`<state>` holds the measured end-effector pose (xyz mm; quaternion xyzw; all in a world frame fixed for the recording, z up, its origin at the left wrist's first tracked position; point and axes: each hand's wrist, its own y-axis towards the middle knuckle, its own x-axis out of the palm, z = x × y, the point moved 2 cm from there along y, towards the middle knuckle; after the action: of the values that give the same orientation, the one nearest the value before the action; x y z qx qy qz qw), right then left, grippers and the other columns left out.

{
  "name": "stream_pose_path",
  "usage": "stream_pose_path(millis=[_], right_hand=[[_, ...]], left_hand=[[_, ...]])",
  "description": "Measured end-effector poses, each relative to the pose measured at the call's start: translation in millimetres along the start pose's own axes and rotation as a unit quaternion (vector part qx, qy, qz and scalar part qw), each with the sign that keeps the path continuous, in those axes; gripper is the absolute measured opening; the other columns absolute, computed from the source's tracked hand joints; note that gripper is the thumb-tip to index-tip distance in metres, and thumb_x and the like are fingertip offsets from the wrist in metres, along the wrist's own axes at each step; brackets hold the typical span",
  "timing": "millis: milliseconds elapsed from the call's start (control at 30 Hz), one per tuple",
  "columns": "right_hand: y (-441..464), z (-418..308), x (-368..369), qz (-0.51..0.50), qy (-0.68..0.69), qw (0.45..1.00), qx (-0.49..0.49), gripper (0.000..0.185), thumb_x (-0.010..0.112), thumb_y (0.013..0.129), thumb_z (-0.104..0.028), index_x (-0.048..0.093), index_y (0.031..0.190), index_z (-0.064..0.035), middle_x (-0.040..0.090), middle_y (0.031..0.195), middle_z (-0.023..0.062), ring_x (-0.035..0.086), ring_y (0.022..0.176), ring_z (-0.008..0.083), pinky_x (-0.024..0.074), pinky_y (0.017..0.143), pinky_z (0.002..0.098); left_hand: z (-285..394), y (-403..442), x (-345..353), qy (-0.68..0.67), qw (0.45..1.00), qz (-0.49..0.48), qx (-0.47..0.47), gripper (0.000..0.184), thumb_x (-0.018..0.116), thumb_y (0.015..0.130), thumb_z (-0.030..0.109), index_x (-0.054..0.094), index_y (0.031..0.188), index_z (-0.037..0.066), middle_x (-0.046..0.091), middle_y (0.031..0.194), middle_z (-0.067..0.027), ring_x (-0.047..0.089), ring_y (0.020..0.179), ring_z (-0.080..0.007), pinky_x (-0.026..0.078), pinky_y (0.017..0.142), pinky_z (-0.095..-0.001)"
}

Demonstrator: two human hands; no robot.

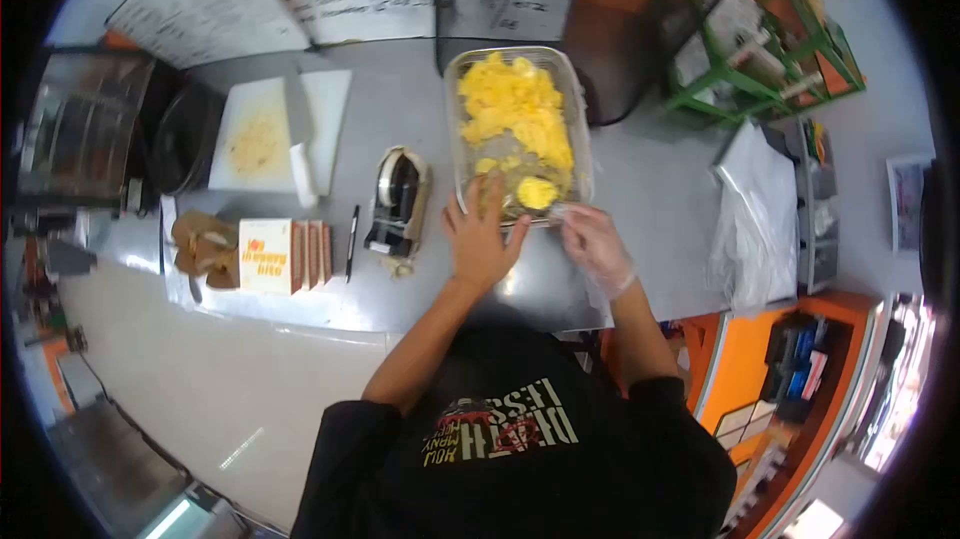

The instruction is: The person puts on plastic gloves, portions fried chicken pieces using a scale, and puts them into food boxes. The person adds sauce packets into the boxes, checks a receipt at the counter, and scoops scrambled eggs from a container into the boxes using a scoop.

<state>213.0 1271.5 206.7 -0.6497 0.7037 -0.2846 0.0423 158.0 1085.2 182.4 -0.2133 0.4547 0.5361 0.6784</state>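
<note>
A clear rectangular tub stands on the steel counter, with soft yellow food heaped mostly toward its far end. Near the close end sits a small rounded yellow portion; whether a scoop or small cup is under it I cannot tell. My left hand, bare, has its fingers spread over the tub's near left edge. My right hand wears a clear plastic glove. Its fingers are pinched together at the near right corner, just beside the rounded portion, and what they grip is too small to make out.
Left on the counter are a white cutting board with a knife, a tape dispenser, a pen and printed boxes. To the right lie plastic bags and a green basket.
</note>
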Motion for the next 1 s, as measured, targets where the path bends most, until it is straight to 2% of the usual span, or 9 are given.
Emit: stream_pose_path(millis=[233, 300, 467, 500, 567, 600, 633, 767, 1000], right_hand=[[-47, -11, 53, 0.094, -0.019, 0.994, -0.048, 0.019, 0.057, 0.098, -0.015, 0.064, 0.105, 0.0011, 0.038, 0.058, -0.0078, 0.029, 0.046, 0.0000, 0.0204, 0.039, 0.0189], [-80, -22, 94, 0.102, -0.037, 0.992, -0.057, 0.021, 0.056, 0.099, -0.015, 0.063, 0.106, 0.0032, 0.041, 0.060, -0.0068, 0.028, 0.045, 0.0005, 0.0215, 0.039, 0.0190], [-97, 14, 214, -0.032, -0.058, 0.998, -0.015, 0.023, 0.053, 0.099, -0.012, 0.062, 0.109, 0.0061, 0.045, 0.063, -0.0052, 0.034, 0.047, 0.0029, 0.0254, 0.042, 0.0200], [-89, 27, 249, -0.058, -0.244, 0.939, -0.236, 0.024, 0.053, 0.099, -0.013, 0.061, 0.110, 0.0064, 0.044, 0.062, -0.0051, 0.035, 0.047, 0.0032, 0.0260, 0.043, 0.0200], [-72, 47, 332, -0.112, -0.225, 0.955, -0.160, 0.025, 0.051, 0.101, -0.013, 0.061, 0.113, 0.0066, 0.044, 0.062, -0.0050, 0.036, 0.048, 0.0036, 0.0270, 0.044, 0.0200], [-63, 52, 377, -0.129, 0.005, 0.985, 0.112, 0.026, 0.051, 0.102, -0.014, 0.061, 0.113, 0.0065, 0.043, 0.062, -0.0049, 0.036, 0.048, 0.0037, 0.0273, 0.044, 0.0202], [-53, 62, 413, -0.150, 0.013, 0.981, 0.120, 0.026, 0.050, 0.102, -0.014, 0.061, 0.114, 0.0065, 0.042, 0.062, -0.0052, 0.035, 0.048, 0.0034, 0.0272, 0.044, 0.0202], [-17, 109, 513, -0.137, 0.122, 0.975, 0.126, 0.027, 0.050, 0.103, -0.015, 0.060, 0.116, 0.0061, 0.038, 0.063, -0.0066, 0.031, 0.049, 0.0026, 0.0265, 0.044, 0.0202], [18, 141, 566, 0.039, 0.000, 0.998, -0.041, 0.025, 0.053, 0.101, -0.013, 0.059, 0.116, 0.0054, 0.044, 0.066, -0.0035, 0.043, 0.055, 0.0064, 0.0343, 0.047, 0.0232]], left_hand=[[-36, -38, -46, -0.046, 0.997, -0.018, 0.056, 0.063, 0.063, 0.091, 0.035, 0.043, 0.144, 0.007, 0.043, 0.145, -0.0211, 0.042, 0.131, -0.0405, 0.036, 0.104, -0.0581], [-66, -63, -80, -0.207, 0.955, -0.183, 0.105, 0.059, 0.058, 0.096, 0.033, 0.041, 0.145, 0.005, 0.043, 0.144, -0.0215, 0.045, 0.130, -0.0401, 0.038, 0.106, -0.0506], [-185, -142, -243, -0.427, 0.864, -0.264, -0.040, 0.029, 0.066, 0.094, 0.021, 0.067, 0.114, 0.001, 0.070, 0.102, -0.0134, 0.067, 0.092, -0.0310, 0.054, 0.082, -0.0377], [-224, -156, -268, -0.415, 0.890, -0.173, -0.080, 0.018, 0.066, 0.091, 0.011, 0.068, 0.107, 0.003, 0.070, 0.100, -0.0123, 0.068, 0.087, -0.0304, 0.055, 0.076, -0.0370], [-294, -163, -331, -0.195, 0.977, 0.049, -0.072, 0.018, 0.066, 0.081, 0.000, 0.069, 0.097, 0.007, 0.070, 0.099, -0.0098, 0.066, 0.088, -0.0282, 0.053, 0.075, -0.0370], [-327, -159, -353, -0.031, 0.992, 0.111, -0.050, 0.018, 0.068, 0.079, 0.003, 0.071, 0.095, 0.009, 0.067, 0.110, -0.0093, 0.060, 0.103, -0.0305, 0.049, 0.085, -0.0421], [-351, -153, -370, 0.071, 0.988, 0.133, -0.043, 0.015, 0.071, 0.080, 0.009, 0.073, 0.094, 0.012, 0.060, 0.124, -0.0107, 0.050, 0.118, -0.0338, 0.041, 0.096, -0.0479], [-415, -116, -395, 0.054, 0.994, 0.024, 0.095, 0.020, 0.074, 0.081, 0.017, 0.076, 0.101, 0.016, 0.051, 0.141, -0.0067, 0.037, 0.133, -0.0371, 0.030, 0.110, -0.0480], [-461, -76, -372, 0.014, 0.979, -0.048, 0.198, 0.028, 0.067, 0.083, 0.010, 0.071, 0.110, 0.007, 0.065, 0.119, -0.0031, 0.054, 0.117, -0.0237, 0.035, 0.104, -0.0456]])
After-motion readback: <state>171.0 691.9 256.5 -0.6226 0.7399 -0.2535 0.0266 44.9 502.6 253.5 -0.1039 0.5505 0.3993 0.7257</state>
